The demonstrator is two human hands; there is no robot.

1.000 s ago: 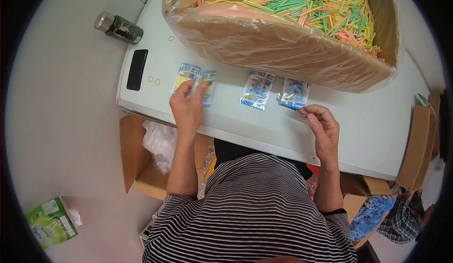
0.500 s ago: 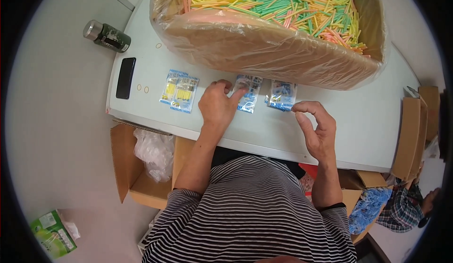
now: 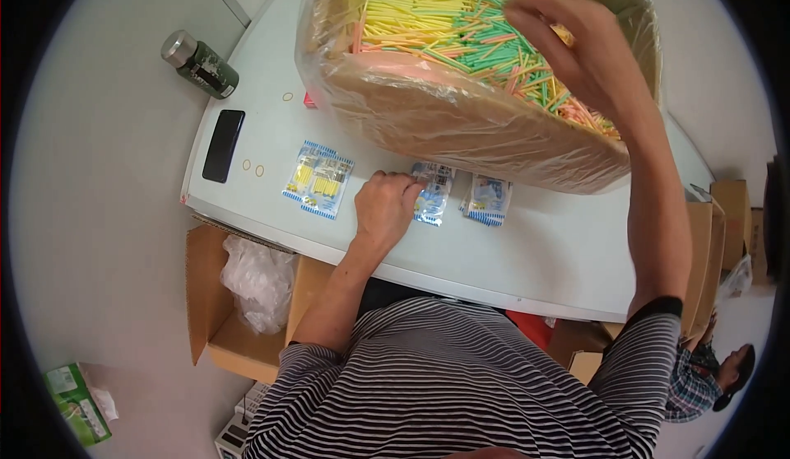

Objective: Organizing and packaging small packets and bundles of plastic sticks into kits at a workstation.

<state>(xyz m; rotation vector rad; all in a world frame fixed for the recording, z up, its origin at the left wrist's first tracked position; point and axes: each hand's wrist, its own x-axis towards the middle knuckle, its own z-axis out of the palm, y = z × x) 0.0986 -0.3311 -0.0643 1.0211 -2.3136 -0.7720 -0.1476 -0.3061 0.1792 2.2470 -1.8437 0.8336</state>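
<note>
My right hand (image 3: 580, 43) is raised over a large cardboard box (image 3: 485, 134) lined with clear plastic. Its thumb and fingers are apart, holding nothing that I can see. Inside the box lie many thin sticks (image 3: 411, 14) in yellow, green, orange and pink. My left hand (image 3: 384, 212) rests low on the white table, fingers curled, pinching the left edge of a blue-and-white printed packet (image 3: 433, 200). Right of that packet lies a small stack of similar packets (image 3: 489, 200). To the left, two overlapping packets (image 3: 327, 186) show yellow sticks through clear windows.
A black phone (image 3: 223, 146), rubber bands (image 3: 259, 171) and a dark green flask (image 3: 200, 65) are at the table's left. Below that side stands an open carton (image 3: 216, 294) with a clear plastic bag. More cartons (image 3: 704, 245) and another person (image 3: 699, 381) are at the right.
My right hand has risen from beside the packet stack to above the box of sticks. My left hand stays by the middle packet, its fingers more curled. The view has shifted slightly.
</note>
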